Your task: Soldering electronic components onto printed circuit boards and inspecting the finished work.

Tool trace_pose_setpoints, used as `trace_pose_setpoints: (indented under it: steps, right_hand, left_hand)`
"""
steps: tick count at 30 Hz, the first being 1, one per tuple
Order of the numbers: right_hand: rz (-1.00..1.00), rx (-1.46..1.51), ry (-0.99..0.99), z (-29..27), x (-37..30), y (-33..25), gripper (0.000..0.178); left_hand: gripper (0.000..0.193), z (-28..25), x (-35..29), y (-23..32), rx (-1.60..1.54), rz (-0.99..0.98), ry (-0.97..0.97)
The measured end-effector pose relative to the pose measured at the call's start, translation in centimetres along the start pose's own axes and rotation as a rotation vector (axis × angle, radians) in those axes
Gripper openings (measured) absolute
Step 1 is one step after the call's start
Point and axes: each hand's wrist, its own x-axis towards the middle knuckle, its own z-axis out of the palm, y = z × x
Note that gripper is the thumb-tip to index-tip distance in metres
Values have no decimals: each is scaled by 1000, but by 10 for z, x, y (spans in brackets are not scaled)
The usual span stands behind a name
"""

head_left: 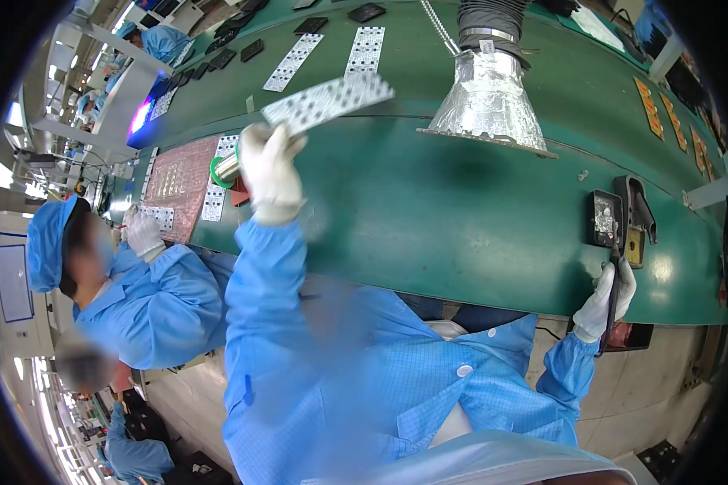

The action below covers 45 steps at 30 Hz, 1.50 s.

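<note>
My left hand [272, 171], in a white glove, is raised over the left part of the green bench. Its fingers pinch one end of a white circuit board panel [332, 103] with rows of dark spots, slightly blurred and tilted upward to the right. Close beside that hand is a green-rimmed spool of solder wire [225, 169]. At the far right my gloved right hand [605, 299] is wrapped round a soldering iron [613, 301] with a black handle. The iron's front end reaches the near edge of a small black tray [604, 217] with bright bits inside.
Beside the tray stands a black iron holder [635, 206]. A foil-wrapped fume hood [489, 101] hangs over the bench's middle. More white panels [294, 62] and orange strips [648, 107] lie on the far belt. A co-worker [137, 275] sits at left, near a pink mat [179, 184].
</note>
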Motion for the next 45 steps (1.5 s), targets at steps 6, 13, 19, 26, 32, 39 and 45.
trace_pose_setpoints:
  steps: [6,13,19,26,32,39,45]
  right_hand:
    - [40,51,-20,2,2,-9,32]
    - [191,44,56,6,0,-16,29]
    - [-31,125,-1,-21,54,-45,23]
    - [150,-181,-125,-18,255,7,33]
    - [-112,-963,-208,2,363,107,24]
    - [-223,-1043,-246,36,411,164,29]
    - [-41,-1078,-239,53,423,172,52]
  left_hand:
    - [31,151,40,-75,-158,-305,84]
    - [25,197,42,-118,470,265,-655]
    - [38,219,12,-128,-578,-644,-600]
    - [59,188,-19,-96,-732,-914,-447]
    - [56,154,-18,-123,-1196,-1064,-709]
    - [49,119,-45,-86,-639,-848,-670]
    - [47,112,-50,-73,-554,-977,-368]
